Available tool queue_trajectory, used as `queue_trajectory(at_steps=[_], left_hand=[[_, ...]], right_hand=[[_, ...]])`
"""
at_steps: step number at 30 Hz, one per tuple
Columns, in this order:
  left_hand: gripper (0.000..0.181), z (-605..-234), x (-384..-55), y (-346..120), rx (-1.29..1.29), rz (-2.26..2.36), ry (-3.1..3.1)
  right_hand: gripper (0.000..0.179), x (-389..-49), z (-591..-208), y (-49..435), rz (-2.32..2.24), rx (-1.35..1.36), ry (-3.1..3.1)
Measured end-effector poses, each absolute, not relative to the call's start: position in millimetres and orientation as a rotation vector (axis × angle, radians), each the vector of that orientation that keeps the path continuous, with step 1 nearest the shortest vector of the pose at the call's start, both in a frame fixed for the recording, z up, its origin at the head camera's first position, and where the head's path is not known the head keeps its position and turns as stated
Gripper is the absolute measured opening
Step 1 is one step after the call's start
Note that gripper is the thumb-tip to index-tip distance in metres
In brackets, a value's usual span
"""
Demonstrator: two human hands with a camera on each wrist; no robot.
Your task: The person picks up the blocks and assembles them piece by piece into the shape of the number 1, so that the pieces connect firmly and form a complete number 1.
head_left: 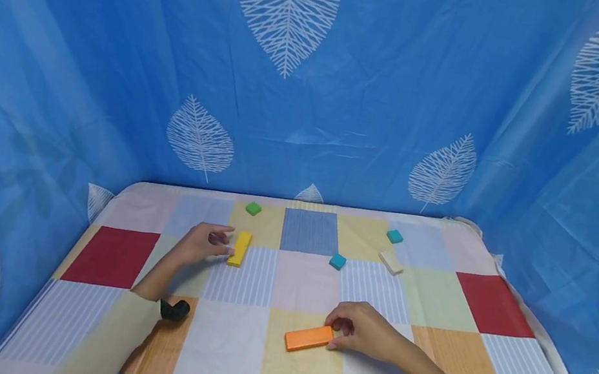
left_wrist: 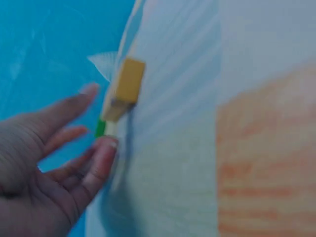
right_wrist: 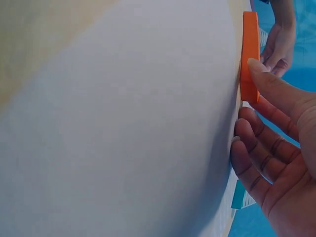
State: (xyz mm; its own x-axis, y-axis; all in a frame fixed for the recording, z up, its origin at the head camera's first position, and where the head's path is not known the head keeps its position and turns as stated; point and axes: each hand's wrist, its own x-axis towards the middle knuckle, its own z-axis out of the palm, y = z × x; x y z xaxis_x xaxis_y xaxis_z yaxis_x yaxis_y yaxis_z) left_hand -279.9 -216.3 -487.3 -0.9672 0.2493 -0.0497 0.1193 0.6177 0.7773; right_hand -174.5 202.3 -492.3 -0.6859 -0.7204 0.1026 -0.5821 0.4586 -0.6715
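Note:
An orange rectangular block (head_left: 309, 339) lies toward the front of the patchwork cloth. My right hand (head_left: 370, 332) pinches its right end; in the right wrist view the thumb (right_wrist: 276, 89) presses one face and the index finger goes behind it. Farther left is a yellow rectangular block (head_left: 239, 249). Beside it my left hand (head_left: 202, 243) has thumb and fingers spread. The left wrist view is blurred, but the yellow block (left_wrist: 126, 86) appears just beyond the fingertips, not gripped.
Toward the back of the cloth lie a green block (head_left: 253, 208), two teal blocks, one nearer (head_left: 337, 261) and one farther (head_left: 394, 236), and a cream block (head_left: 391, 263). A blue leaf-patterned curtain (head_left: 350, 90) encloses the table at the back and sides.

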Motion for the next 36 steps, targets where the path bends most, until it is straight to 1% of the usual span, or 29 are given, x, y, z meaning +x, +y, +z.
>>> queue_trajectory(at_steps=[4, 8, 12, 17, 20, 26, 36], left_hand=[[0.062, -492.9, -294.4, -219.1, 0.417, 1.407, 2.619], [0.062, -493.2, -305.1, -216.5, 0.479, 1.405, 2.568], [0.056, -495.5, -312.6, -211.7, 0.499, 1.322, 2.598], [0.044, -499.3, -317.6, -210.1, 0.521, 1.301, 2.612], [0.040, -500.7, -317.6, -210.4, 0.527, 1.310, 2.603], [0.040, -497.9, -310.7, -210.6, 0.480, 1.341, 2.612], [0.034, -501.5, -292.3, -201.9, 0.260, 1.340, 2.752]], right_hand=[[0.028, -176.3, -493.5, 204.8, -1.117, -1.118, 2.433], [0.029, -179.8, -494.6, 206.2, -1.141, -1.107, 2.398], [0.027, -181.0, -495.5, 205.6, -1.151, -1.100, 2.398], [0.025, -181.3, -499.9, 205.3, -1.196, -1.115, 2.413], [0.025, -182.0, -501.7, 204.8, -1.236, -1.089, 2.407], [0.026, -184.8, -504.1, 201.7, -1.296, -0.974, 2.406], [0.026, -182.6, -501.3, 192.9, -1.320, -0.847, 2.433]])
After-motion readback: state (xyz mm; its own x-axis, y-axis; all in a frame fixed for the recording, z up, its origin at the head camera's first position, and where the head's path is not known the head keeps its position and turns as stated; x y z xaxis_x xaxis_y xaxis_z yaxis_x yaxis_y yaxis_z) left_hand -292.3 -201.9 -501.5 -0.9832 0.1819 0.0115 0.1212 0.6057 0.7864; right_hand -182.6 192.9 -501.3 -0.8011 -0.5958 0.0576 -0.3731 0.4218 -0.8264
